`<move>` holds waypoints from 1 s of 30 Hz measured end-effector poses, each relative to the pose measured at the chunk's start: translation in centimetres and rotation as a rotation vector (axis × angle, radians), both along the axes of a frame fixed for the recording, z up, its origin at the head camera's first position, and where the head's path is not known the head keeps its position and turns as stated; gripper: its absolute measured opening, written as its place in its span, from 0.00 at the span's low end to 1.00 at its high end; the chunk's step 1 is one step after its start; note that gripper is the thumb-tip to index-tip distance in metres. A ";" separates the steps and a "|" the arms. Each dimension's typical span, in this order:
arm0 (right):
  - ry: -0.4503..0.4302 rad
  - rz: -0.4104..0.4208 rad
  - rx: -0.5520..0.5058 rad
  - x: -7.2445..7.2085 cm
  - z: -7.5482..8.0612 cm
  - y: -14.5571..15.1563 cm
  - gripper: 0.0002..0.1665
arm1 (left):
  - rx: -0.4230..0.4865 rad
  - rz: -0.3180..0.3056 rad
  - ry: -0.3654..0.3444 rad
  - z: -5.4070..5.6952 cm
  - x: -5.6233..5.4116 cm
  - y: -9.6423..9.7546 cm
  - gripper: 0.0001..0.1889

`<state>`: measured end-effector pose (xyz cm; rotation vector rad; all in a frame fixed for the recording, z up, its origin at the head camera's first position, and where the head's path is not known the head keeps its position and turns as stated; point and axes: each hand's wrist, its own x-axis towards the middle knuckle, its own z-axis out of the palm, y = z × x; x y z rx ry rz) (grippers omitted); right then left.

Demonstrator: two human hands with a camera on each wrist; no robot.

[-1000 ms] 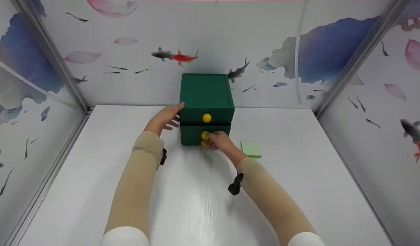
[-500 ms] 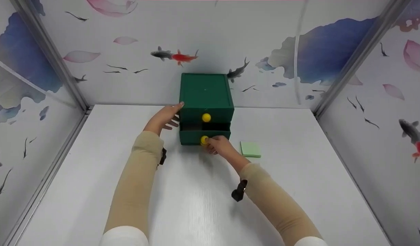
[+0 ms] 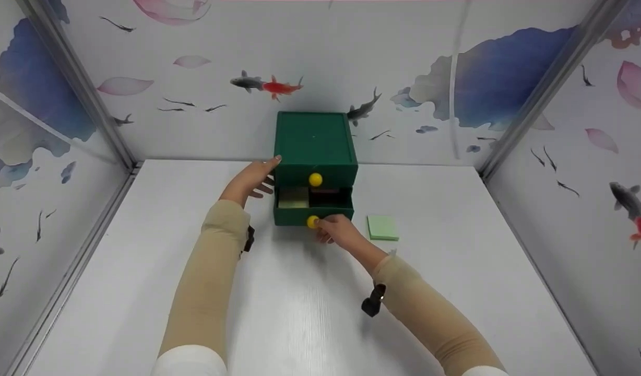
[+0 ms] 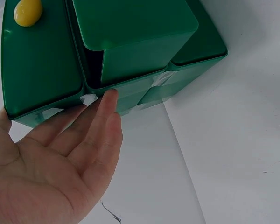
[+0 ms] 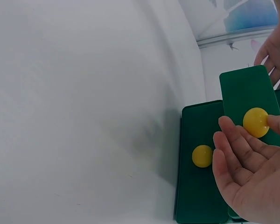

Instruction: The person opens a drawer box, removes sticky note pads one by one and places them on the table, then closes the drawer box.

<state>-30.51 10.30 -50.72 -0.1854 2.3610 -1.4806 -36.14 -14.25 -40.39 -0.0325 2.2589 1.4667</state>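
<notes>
A green drawer cabinet (image 3: 315, 138) with yellow knobs stands against the back wall. One drawer below the top one (image 3: 289, 216) is pulled partway out, showing a pale flat block (image 3: 293, 198) in its left compartment and a dark right compartment. My right hand (image 3: 340, 230) pinches this drawer's yellow knob (image 5: 255, 122) between thumb and fingers. The lowest drawer (image 5: 200, 186), with its own knob (image 5: 202, 156), stays in. On the cabinet's left side, my left hand (image 4: 60, 158) rests with fingers extended along the wall and the thumb at the top front corner.
A light green sticky note pad (image 3: 382, 227) lies on the white table (image 3: 279, 313), to the right of the cabinet. Printed panels with fish and petals enclose the table at the back and sides, meeting at a metal corner post (image 3: 85, 94).
The right hand has drawn the lower drawer out toward the person, uncovering the compartments and the pale block. My left hand has kept its place on the cabinet.
</notes>
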 end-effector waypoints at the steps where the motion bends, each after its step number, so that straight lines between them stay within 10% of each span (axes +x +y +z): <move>1: 0.002 0.006 -0.004 0.1 0.0 0.1 0.20 | 0.000 -0.001 0.001 0.0 0.0 0.0 0.41; 30: 0.034 0.100 0.004 4.8 0.0 0.8 0.21 | -0.011 -0.008 0.022 -0.1 0.0 0.1 0.40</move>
